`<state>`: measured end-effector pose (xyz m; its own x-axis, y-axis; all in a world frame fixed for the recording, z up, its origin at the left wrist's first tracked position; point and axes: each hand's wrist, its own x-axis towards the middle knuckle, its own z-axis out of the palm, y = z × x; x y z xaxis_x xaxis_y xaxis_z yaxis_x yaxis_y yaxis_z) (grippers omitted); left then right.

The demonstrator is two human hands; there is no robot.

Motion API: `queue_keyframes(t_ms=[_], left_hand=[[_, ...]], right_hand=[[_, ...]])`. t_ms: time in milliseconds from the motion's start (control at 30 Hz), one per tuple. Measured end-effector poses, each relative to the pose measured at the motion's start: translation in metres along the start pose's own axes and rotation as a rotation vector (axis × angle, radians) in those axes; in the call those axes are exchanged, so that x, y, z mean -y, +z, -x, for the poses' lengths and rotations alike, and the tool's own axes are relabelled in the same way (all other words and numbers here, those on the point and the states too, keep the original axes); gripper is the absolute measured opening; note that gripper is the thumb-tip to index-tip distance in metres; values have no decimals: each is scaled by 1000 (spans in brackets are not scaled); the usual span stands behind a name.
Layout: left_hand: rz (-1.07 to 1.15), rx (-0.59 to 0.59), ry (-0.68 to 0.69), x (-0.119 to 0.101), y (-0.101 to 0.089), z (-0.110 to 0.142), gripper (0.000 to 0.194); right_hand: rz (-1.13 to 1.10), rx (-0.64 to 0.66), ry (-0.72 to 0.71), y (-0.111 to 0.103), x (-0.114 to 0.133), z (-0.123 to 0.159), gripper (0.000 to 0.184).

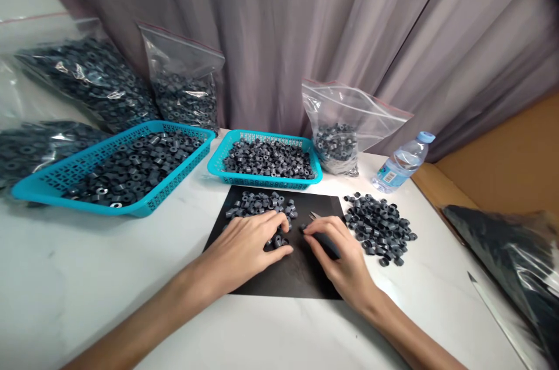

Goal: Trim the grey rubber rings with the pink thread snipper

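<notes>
On a black mat lies a pile of small dark grey plastic rings. Over the near part of that pile is my left hand, its fingers bent and the thumb held apart, with nothing between them. My right hand pinches a small dark ring between thumb and forefinger, just above the mat. Behind these fingers the pointed metal tips of tweezers stick out; whether the hand holds them or they lie beneath it, I cannot tell. A second heap of rings lies right of the mat.
Two blue plastic baskets filled with rings stand behind and left. Zip bags of parts lean near the curtain. A water bottle stands back right. A pointed metal blade and a dark bag lie right.
</notes>
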<state>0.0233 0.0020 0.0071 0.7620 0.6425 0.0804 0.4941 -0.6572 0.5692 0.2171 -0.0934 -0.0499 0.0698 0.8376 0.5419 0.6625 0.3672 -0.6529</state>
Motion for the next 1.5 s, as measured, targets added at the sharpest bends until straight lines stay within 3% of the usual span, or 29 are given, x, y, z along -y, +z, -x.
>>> queue_keyframes(t_ms=[167,300,433,533,667,767,967,1100,1267,1500], left_hand=[[-166,-4,67,3,10,3,15],[-81,-17,50,-2,8,1,18],[258,-36,-29,-8,7,-3,24],[620,-30,-107,-10,10,-7,26],[1033,43,-216,-13,15,-11,26],[1182,50,-307,-17,16,-12,25],[1175,100,-338,-17,21,-8,17],[1180,111,-302,-12,28,-6,20],[1186,137,-332,-19,26,-4,23],[1372,108,-432,-19,26,-9,37]], right_hand=[[-15,-53,122,2,-8,-1,6],[17,-43,125,3,-9,-1,10],[87,70,67,5,-8,-1,21],[120,118,58,7,-10,-1,19],[81,78,78,6,-10,-4,14],[3,10,131,3,-6,-7,13],[-317,-89,313,-3,-5,-9,21],[-486,-45,401,-4,-4,-10,26],[-528,-11,460,-5,-4,-10,30],[-559,-26,465,-5,-6,-8,26]])
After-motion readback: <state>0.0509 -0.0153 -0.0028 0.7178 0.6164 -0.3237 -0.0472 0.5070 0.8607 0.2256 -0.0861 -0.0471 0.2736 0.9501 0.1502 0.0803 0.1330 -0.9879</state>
